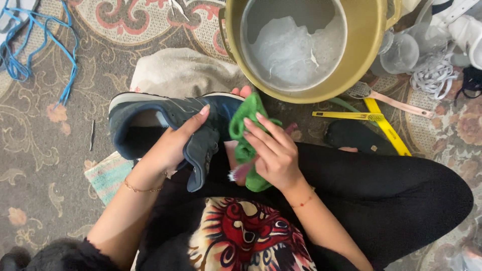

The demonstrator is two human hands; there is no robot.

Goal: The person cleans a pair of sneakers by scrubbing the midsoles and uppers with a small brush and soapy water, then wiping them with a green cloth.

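i'm watching the left hand [173, 145] gripping the dark blue sneaker [170, 123], its long axis running sideways, toe pointing toward the right hand [273, 150], which is closing on a green cloth [246, 125] touching that toe, nearer than the gold basin [361, 65].

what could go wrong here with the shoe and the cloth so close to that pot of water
The gold metal pot of soapy water sits just past the dark blue suede sneaker; a knock might spill it onto the patterned carpet. The green terry cloth in the right hand may drip on the black trousers.
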